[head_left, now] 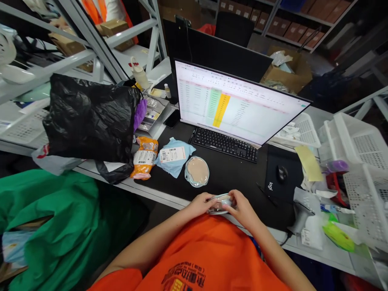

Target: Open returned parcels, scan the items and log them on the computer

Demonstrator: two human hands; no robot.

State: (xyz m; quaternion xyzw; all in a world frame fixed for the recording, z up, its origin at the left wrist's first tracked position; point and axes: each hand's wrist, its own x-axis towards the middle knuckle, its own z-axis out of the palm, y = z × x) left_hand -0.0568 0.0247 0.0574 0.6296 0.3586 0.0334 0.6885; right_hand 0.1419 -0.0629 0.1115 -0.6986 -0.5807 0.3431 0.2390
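Observation:
Close to my body, at the desk's front edge, a small clear pouch with a pale rim (218,205) is held between both hands. My left hand (200,205) is closed on its left end. On the right end, the fingers and thumb of my right hand (241,206) pinch it. What is inside the pouch is hard to make out. Just beyond lies a similar round clear pouch (197,171) with a beige disc in it. Left of that are a light-blue parcel (174,157) and an orange parcel (144,157), both with white labels.
A monitor (236,109) and black keyboard (226,144) stand ahead. At right are a mouse (281,173), a pen (266,194), a barcode scanner (302,218) and white baskets (357,182). A big black bag (93,117) fills the left; green cloth (60,218) hangs below.

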